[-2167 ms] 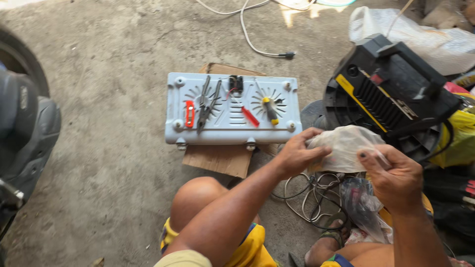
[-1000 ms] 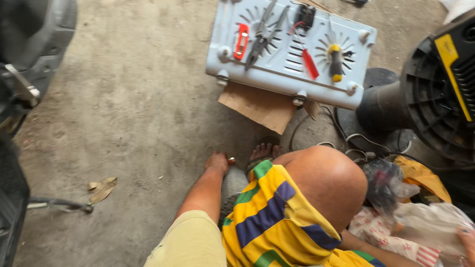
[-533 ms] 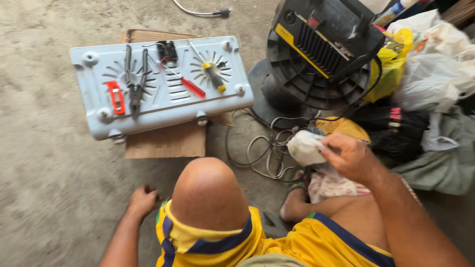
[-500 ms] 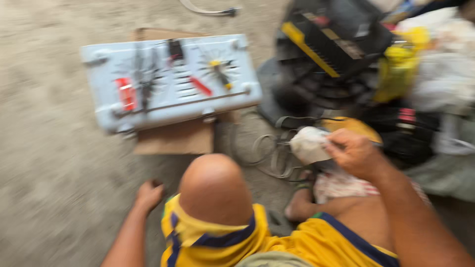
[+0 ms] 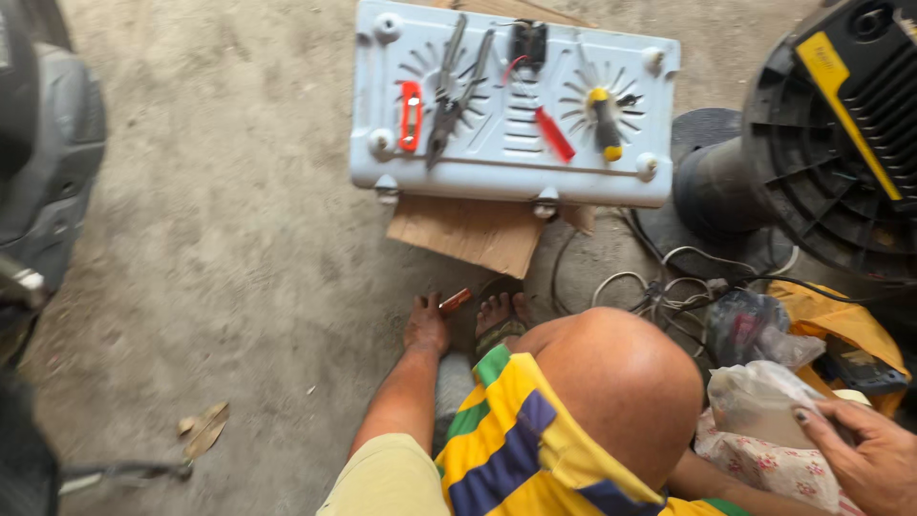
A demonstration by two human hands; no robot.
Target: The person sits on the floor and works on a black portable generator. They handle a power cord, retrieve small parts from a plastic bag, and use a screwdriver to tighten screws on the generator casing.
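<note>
Two hands in the head view, doing pretty different things. Left hand (image 5: 426, 325) is planted down on the concrete floor (image 5: 239, 258), fingers (image 5: 432, 308) spread loose and not gripping anything. Just past the fingertips there's a small reddish-brown stick-shaped thing (image 5: 455, 301), right beside them; can't tell if it actually touches. A sandalled foot (image 5: 500, 320) sits right next to that hand.

Right hand (image 5: 864, 457) is low at the frame's corner, fingers curled onto a cloudy plastic bag (image 5: 759, 406), pinching it from the side. Under the bag is a floral cloth (image 5: 764, 468), and beyond those fingers a darker crumpled bag (image 5: 755, 325) and a tangle of wires (image 5: 659, 287).

Further out from the left fingers lies a pale grey metal panel (image 5: 511, 162) resting on a piece of cardboard (image 5: 468, 234), not on any desk, just the floor. On the panel: a red-handled cutter (image 5: 411, 115), pliers (image 5: 449, 105), a red screwdriver (image 5: 554, 134), a yellow-and-black screwdriver (image 5: 604, 122) and a small black part (image 5: 528, 43). Off past the right fingers stands a black machine with a yellow stripe (image 5: 841, 124). A bent knee in striped shorts (image 5: 535, 440) fills the middle.
</note>
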